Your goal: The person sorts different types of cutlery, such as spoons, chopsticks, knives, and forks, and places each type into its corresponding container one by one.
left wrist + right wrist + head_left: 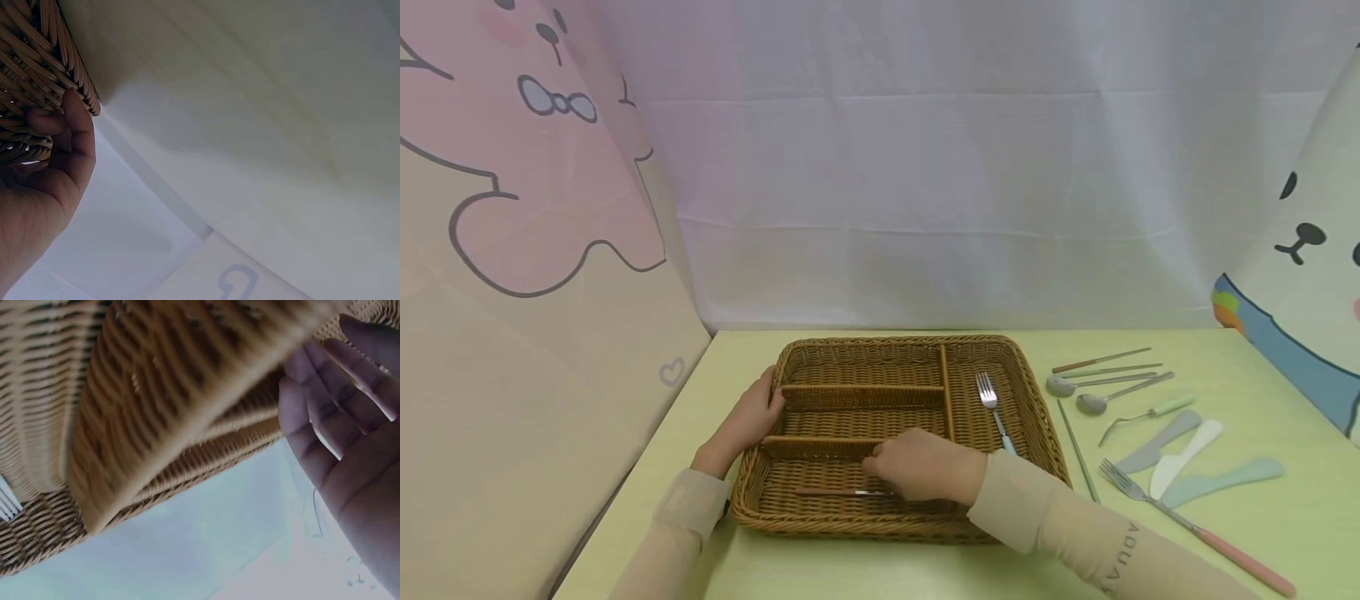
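A brown wicker basket (pixel 857 528) with dividers stands on the table. My left hand (pixel 752 421) grips its left rim, and the left wrist view shows the fingers curled against the woven side. Over the front compartment is my right hand (pixel 925 467); the right wrist view shows its fingers loosely extended with gaps between them. Below that hand lies a thin stick with a brown handle and silver end, looking like a chopstick (pixel 827 491); its right end is hidden by the hand. A fork (pixel 988 396) with a pale blue handle lies in the right compartment.
Right of the basket lie chopsticks (pixel 1101 360), two spoons (pixel 1093 404), a green-handled fork (pixel 1168 406), several knives (pixel 1225 481) and a pink-handled fork (pixel 1232 554). Cloth (pixel 955 275) hangs behind the table (pixel 790 571).
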Demonstrator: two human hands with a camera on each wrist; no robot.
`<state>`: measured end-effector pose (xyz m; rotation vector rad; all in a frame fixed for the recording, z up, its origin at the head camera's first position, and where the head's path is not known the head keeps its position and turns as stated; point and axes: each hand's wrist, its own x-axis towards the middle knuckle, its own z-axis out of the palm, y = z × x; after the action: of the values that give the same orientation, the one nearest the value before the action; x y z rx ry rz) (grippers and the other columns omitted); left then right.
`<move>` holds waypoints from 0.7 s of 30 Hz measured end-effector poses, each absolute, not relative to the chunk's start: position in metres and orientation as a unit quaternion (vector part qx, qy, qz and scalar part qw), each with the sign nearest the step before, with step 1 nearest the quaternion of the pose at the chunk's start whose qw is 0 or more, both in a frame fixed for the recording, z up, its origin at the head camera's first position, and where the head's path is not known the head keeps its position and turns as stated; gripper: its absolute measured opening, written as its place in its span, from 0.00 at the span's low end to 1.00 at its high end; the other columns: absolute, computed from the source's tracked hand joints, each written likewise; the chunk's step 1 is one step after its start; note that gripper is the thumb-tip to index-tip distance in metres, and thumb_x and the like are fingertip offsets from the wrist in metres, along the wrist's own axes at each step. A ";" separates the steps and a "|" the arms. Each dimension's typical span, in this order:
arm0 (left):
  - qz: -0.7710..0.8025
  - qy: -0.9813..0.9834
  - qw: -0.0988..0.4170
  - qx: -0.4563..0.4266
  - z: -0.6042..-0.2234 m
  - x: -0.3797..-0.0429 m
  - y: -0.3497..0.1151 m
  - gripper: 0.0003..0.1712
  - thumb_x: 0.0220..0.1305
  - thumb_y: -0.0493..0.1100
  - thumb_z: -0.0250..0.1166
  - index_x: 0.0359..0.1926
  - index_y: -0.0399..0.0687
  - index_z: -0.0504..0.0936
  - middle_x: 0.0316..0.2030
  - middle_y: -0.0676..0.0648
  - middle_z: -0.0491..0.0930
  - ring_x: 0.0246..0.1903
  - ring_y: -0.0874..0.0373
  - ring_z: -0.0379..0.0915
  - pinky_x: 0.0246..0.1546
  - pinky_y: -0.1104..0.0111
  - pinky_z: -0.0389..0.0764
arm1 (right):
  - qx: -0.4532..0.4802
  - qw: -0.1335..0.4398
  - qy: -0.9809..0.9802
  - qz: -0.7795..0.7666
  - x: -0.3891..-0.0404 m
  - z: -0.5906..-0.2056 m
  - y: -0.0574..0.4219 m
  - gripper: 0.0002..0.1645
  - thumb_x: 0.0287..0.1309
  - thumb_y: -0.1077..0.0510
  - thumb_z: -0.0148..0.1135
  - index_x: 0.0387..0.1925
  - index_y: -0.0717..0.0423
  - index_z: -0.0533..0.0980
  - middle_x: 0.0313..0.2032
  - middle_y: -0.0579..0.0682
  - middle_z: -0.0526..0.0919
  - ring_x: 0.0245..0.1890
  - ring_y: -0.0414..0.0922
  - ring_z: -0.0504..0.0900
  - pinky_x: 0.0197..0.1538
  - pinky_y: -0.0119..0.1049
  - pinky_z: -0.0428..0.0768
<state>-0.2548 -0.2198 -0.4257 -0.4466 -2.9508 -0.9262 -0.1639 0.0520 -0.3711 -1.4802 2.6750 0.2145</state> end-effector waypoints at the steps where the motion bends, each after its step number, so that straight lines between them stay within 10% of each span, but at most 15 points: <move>1: -0.297 -0.944 0.009 -0.143 -0.426 -0.255 -0.220 0.32 0.69 0.40 0.40 0.66 0.25 0.42 0.62 0.23 0.55 0.60 0.32 0.54 0.57 0.41 0.64 | -0.481 0.034 0.873 0.067 -0.165 -0.370 0.053 0.11 0.54 0.64 0.60 0.39 0.48 0.77 0.24 0.42 0.80 0.15 0.33 0.66 0.18 0.24 0.72; 21: -0.293 -0.945 0.015 -0.142 -0.428 -0.255 -0.220 0.33 0.69 0.40 0.40 0.66 0.24 0.42 0.62 0.22 0.54 0.60 0.32 0.54 0.57 0.41 0.64 | -0.438 -0.084 0.895 -0.021 -0.178 -0.344 0.102 0.05 0.51 0.62 0.61 0.25 0.51 0.73 0.19 0.42 0.73 0.17 0.35 0.66 0.16 0.27 0.68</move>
<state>-0.2547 -0.2199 -0.4278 -0.4419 -2.9416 -0.9128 -0.1783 0.1022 -0.3442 -1.4555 2.9721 -0.0698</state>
